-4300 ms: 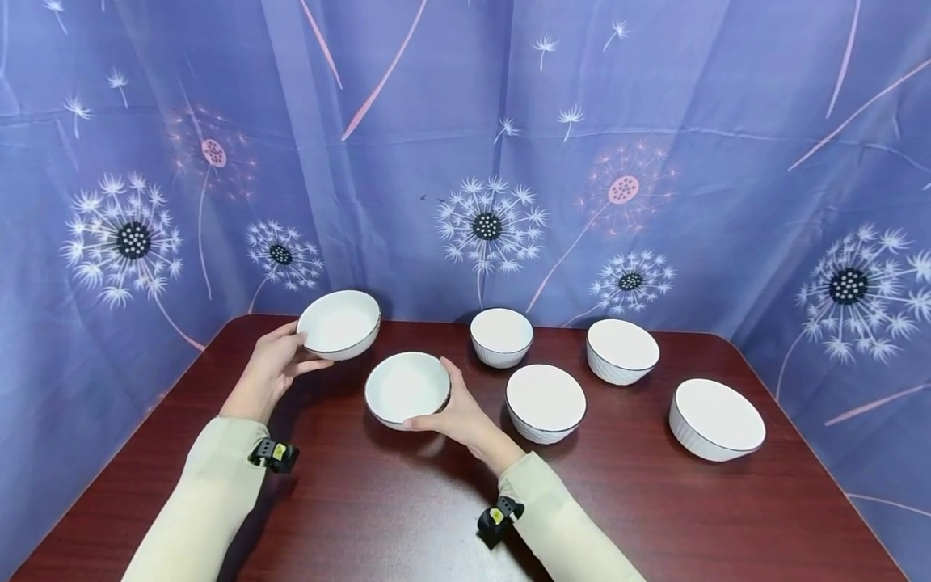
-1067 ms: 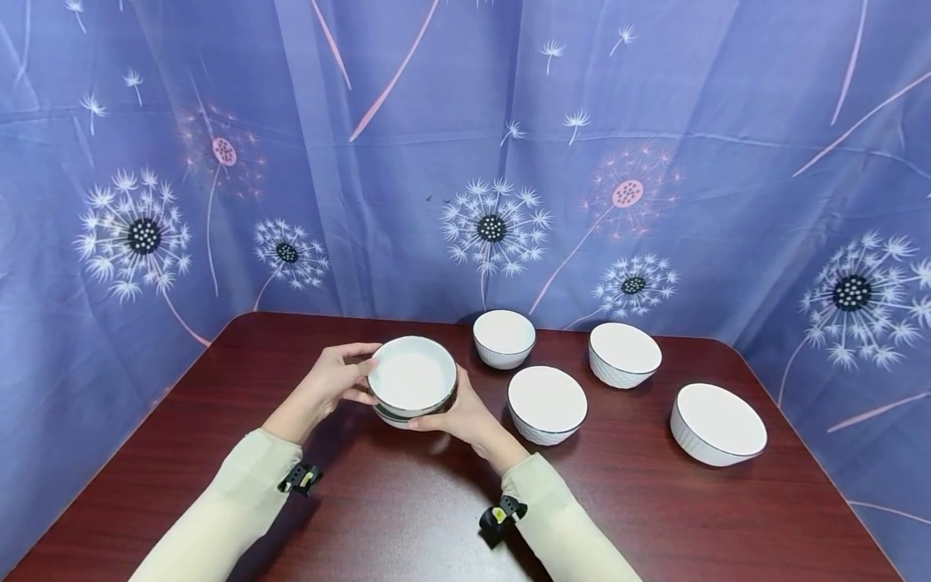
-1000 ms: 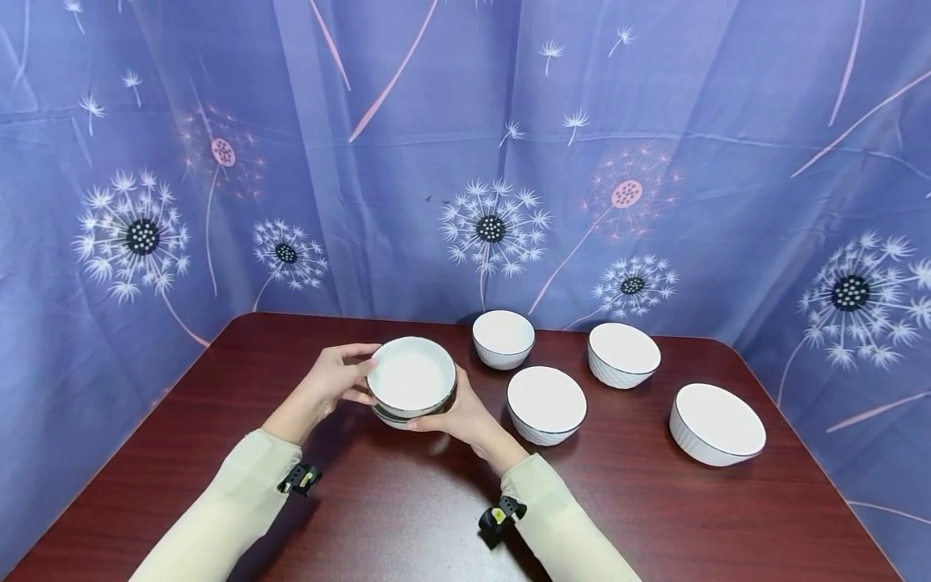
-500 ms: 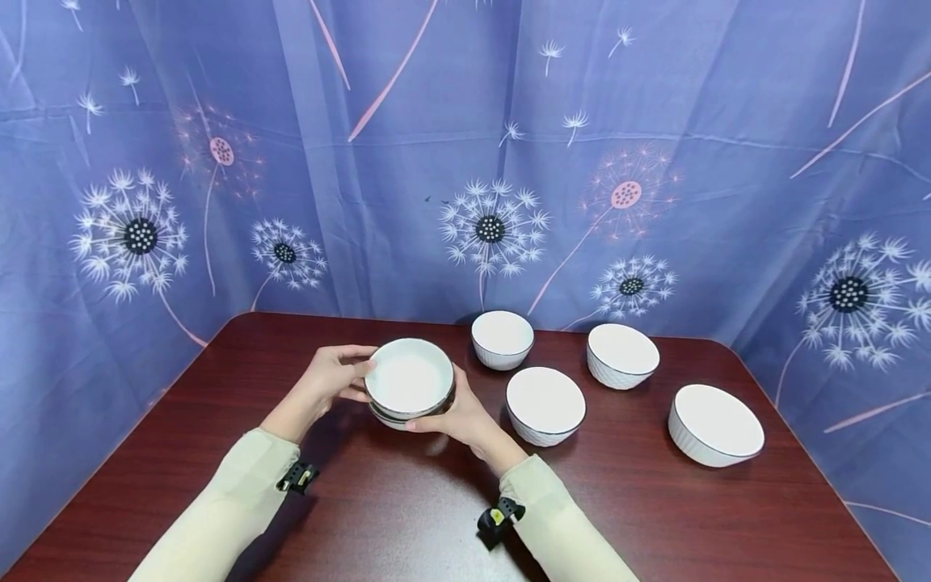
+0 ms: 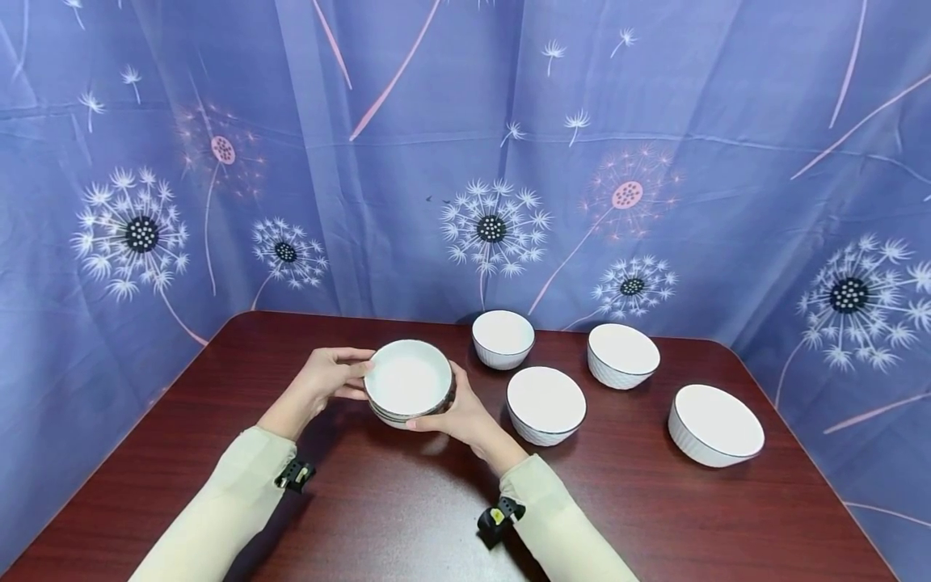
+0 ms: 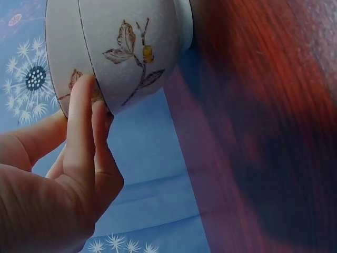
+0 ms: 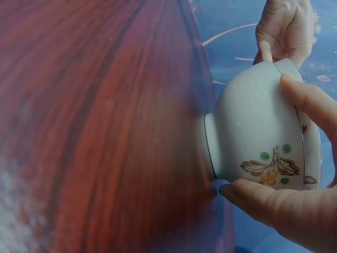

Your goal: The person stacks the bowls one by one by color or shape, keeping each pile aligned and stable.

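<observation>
Two white bowls with dark rims are nested one inside the other, left of the table's middle. My left hand [image 5: 327,380] pinches the upper bowl [image 5: 407,376] at its left rim, thumb on the inside edge. Around the right side of the lower bowl [image 5: 391,421] my right hand [image 5: 461,416] curls its thumb and fingers. A brown leaf sprig is painted on the lower bowl [image 6: 137,58] in the left wrist view. In the right wrist view the foot of the lower bowl [image 7: 253,105] is close to the tabletop; whether it touches, I cannot tell.
To the right stand a small ribbed bowl [image 5: 503,339], a patterned bowl [image 5: 545,404], another bowl at the back [image 5: 622,356] and an oval-looking bowl [image 5: 716,424]. A blue dandelion curtain [image 5: 393,202] hangs behind the dark red wooden table [image 5: 407,517].
My left hand has carried its bowl right and down into the bowl in my right hand. During the last second the upper bowl has sunk deeper. My right hand has hardly moved.
</observation>
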### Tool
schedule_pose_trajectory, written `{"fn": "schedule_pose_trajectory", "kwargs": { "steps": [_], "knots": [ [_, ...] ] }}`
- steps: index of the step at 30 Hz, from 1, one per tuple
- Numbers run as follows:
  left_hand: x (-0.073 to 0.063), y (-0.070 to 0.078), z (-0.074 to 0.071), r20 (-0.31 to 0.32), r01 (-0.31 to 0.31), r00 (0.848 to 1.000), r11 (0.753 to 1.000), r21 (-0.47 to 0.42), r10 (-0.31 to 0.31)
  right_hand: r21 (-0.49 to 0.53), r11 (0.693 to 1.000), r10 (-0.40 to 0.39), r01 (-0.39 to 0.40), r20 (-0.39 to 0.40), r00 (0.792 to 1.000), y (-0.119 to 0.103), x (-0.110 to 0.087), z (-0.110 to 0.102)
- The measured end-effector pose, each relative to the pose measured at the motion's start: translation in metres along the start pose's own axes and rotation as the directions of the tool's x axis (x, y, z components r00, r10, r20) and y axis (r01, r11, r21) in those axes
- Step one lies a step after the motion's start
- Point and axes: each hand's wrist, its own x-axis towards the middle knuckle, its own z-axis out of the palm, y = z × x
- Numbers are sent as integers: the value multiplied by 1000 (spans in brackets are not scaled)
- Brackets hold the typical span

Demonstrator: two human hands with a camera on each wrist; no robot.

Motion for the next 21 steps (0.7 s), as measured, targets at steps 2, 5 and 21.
{"fn": "schedule_pose_trajectory", "kwargs": {
  "steps": [2,5,21],
  "knots": [
    [0,-1,0,-4,5,1000,1000,0,-5,1,1000,1,-1,-1,1000,0,0,0],
    [1,-1,0,-15,12,1000,1000,-4,-12,-1,1000,0,0,-1,1000,-1,0,0],
    [-9,1,4,-9,10,1000,998,55,-9,-27,999,-44,43,-9,999,-4,-5,1]
  ]
}}
